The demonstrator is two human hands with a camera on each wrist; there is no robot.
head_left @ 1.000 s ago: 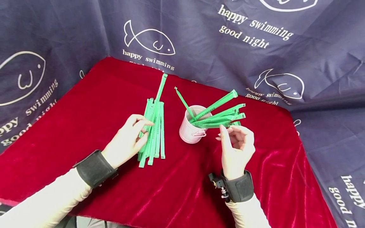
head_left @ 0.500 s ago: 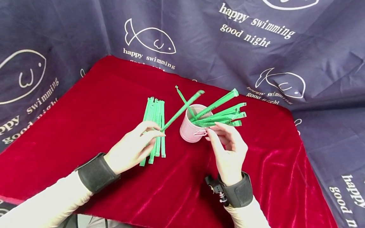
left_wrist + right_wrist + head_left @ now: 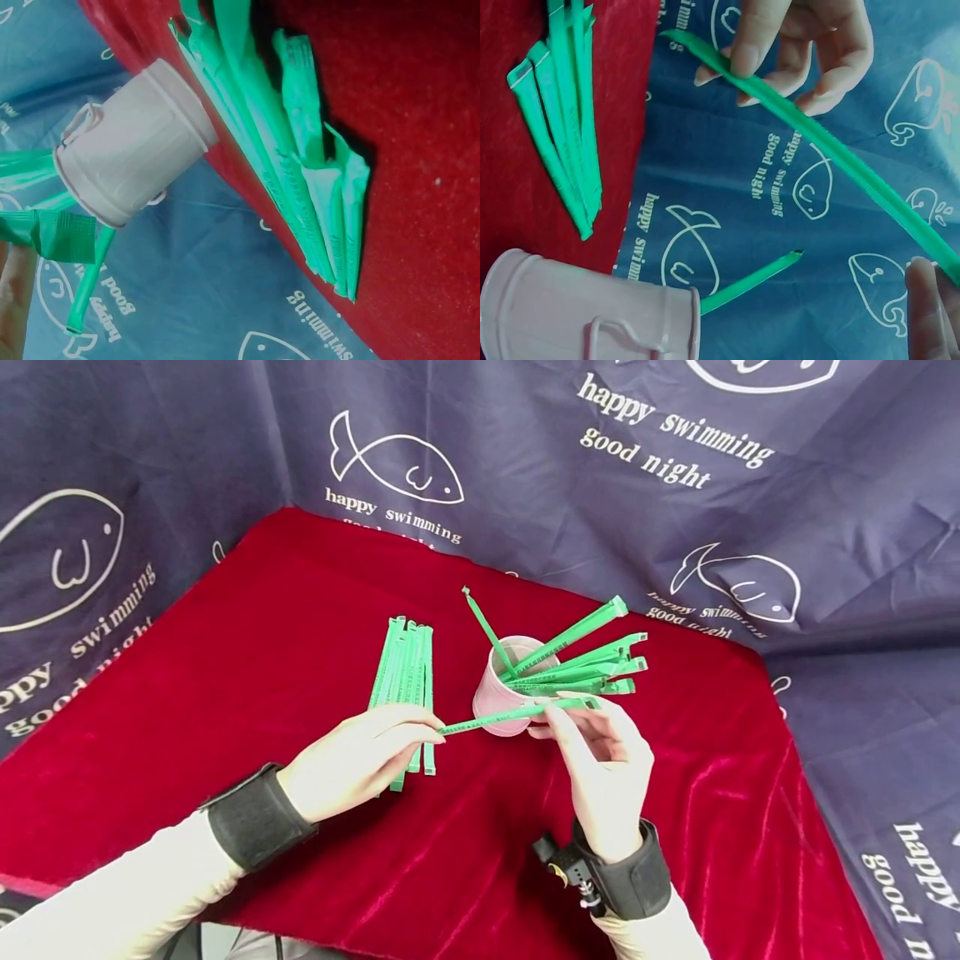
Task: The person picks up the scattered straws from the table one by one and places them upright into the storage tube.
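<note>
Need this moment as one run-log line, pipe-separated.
left hand: pinches green stick | right hand: pinches its other end | bucket: upright, sticks leaning inside | stick pile: on red cloth, beside bucket

Reads "happy swimming good night" in white, repeated across the backdrop [image 3: 525, 485]; on the sticks [image 3: 411, 668], shows dark print too small to read.

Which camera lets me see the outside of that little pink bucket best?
The left wrist view: the bucket's side shows unblocked from rim to base. The head view looks down into its mouth, but one green packet crosses in front. The right wrist view is close, yet the picture's edge cuts the bucket off.
</note>
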